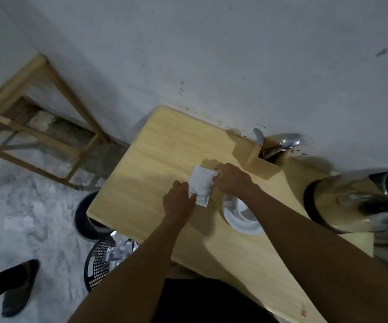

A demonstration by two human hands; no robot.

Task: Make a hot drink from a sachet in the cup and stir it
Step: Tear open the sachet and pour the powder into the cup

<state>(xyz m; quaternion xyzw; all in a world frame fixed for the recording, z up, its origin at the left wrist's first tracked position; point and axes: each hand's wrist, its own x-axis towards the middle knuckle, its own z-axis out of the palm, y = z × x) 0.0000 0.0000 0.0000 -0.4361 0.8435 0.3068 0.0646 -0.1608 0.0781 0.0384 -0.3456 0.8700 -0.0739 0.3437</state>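
A white sachet [201,186] is held above the wooden table [146,173] by both hands. My left hand [179,201] pinches its lower left edge. Its upper right corner is gripped by my right hand [231,179]. Just right of the sachet and under my right forearm stands a white cup [231,207] on a white saucer [244,226]; the forearm partly hides them. A steel kettle [360,201] stands at the table's right edge.
A wooden holder [267,157] with metal spoons [286,141] sits at the table's far edge against the wall. A black mesh bin [99,264] with wrappers stands on the floor at left, beside a dark round stool. Someone's dark shoe [18,287] is at lower left.
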